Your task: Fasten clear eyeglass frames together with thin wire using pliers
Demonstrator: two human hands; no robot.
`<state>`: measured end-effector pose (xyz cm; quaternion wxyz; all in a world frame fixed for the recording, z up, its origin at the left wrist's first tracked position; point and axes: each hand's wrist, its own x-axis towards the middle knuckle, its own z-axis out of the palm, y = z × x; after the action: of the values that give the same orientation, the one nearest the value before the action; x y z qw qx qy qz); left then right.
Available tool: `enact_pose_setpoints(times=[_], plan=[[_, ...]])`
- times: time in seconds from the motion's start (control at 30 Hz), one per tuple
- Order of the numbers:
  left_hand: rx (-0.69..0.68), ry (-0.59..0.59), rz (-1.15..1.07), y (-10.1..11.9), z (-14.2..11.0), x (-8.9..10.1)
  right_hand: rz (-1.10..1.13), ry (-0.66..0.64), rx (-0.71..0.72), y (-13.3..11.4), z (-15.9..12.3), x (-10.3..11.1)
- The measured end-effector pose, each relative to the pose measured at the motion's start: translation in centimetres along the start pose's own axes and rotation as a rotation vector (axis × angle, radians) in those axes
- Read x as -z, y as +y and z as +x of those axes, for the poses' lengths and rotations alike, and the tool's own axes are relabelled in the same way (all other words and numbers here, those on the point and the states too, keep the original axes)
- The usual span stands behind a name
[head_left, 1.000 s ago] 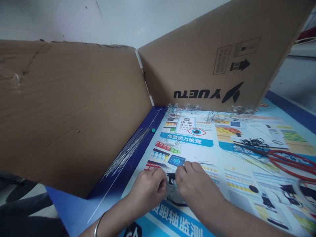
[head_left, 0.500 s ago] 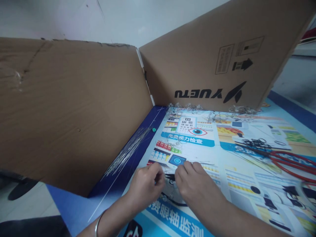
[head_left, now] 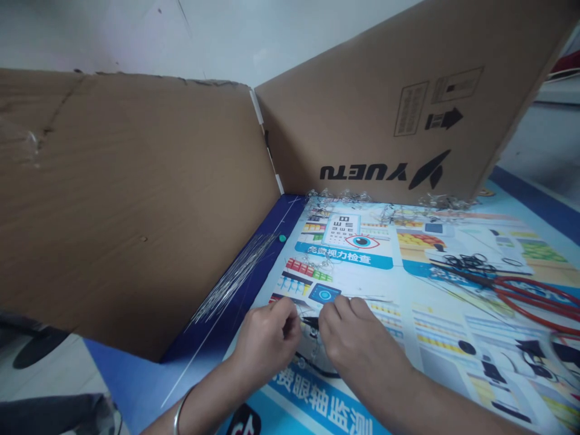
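The right hand (head_left: 362, 338) is curled around a black, narrow-pointed, metal-looking tool (head_left: 310, 322), its tip between both hands; the left hand (head_left: 269, 332) is pinched closed, contents hidden; the tool is probably stiff, light, best gripped behind its point.

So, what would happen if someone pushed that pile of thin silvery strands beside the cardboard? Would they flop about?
The silvery strands look thin, so they are probably very light. They lie mostly straight, which suggests some stiffness, perhaps springiness, rather than floppiness. No tie is visible around them, so a push would likely slide or fan them apart.
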<state>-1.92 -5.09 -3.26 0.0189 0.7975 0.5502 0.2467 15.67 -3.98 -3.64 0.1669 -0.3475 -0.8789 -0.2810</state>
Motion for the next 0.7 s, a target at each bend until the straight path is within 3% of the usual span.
enact_pose_setpoints(times=[0.23, 0.43, 0.7], plan=[[0.008, 0.008, -0.046, -0.4, -0.1, -0.5, 0.021, -0.027, 0.013, 0.2, -0.1, 0.1], [0.026, -0.072, -0.195, -0.6, 0.3, -0.3, 0.003, -0.028, 0.027, 0.4, -0.1, -0.2], [-0.147, -0.165, -0.282, -0.9, 0.9, 0.7, 0.016, 0.0, 0.026, 0.4, -0.1, -0.3]])
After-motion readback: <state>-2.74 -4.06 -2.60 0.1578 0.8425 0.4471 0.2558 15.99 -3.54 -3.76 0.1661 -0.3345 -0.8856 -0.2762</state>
